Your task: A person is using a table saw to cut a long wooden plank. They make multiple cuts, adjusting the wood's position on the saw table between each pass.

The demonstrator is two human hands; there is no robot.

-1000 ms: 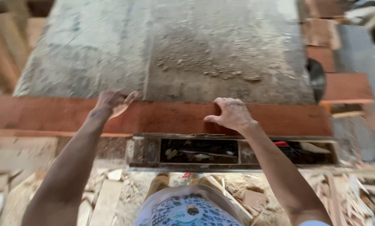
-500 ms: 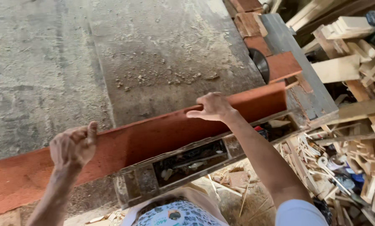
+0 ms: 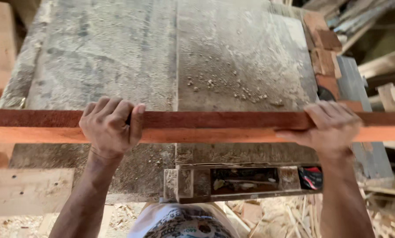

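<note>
Both hands grip reddish plank (image 3: 215, 127) w/ fingers wrapped: left hand (image 3: 109, 128), right hand (image 3: 332, 125), above dusty counter (image 3: 118, 57).

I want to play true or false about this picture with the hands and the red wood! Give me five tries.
1. Both hands hold the plank. True: the left hand and the right hand each grip it.
2. The plank stands upright. False: it lies level, across the whole picture.
3. Wood crumbs lie on the table. True: chips are scattered on its grey top beyond the plank.
4. The left hand is flat and open. False: its fingers curl around the plank.
5. The plank is blue. False: it is reddish-brown.
</note>
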